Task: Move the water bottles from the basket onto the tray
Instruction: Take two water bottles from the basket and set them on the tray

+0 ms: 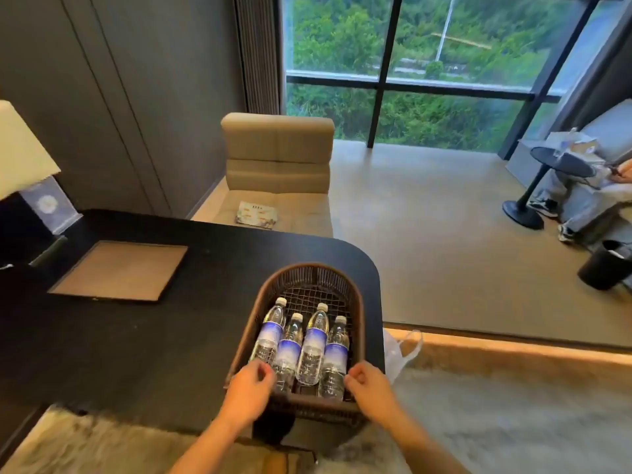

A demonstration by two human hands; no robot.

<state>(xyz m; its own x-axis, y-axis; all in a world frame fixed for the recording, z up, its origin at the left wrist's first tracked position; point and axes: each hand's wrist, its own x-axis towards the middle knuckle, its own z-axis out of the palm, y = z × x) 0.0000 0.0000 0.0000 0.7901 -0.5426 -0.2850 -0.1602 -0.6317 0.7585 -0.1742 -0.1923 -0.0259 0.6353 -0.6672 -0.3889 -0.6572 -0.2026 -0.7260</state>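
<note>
A dark woven basket (309, 269) rests at the near right corner of the black table (136, 347), its near end reaching past the table's edge. Several clear water bottles (314, 341) with blue labels lie side by side in it, caps pointing away from me. My left hand (248, 388) has its fingers curled on the basket's near left corner. My right hand (367, 383) grips the near right corner the same way. The tray (119, 270), a brown square with a dark frame, lies flat on the table to the left, with nothing on it.
A lamp (20, 148) and a small card stand (51, 206) occupy the far left of the table. A beige chair (277, 159) faces the far side. A clear plastic bag (402, 354) hangs right of the basket. A seated person (581, 196), round side table and black bin (605, 265) are far right.
</note>
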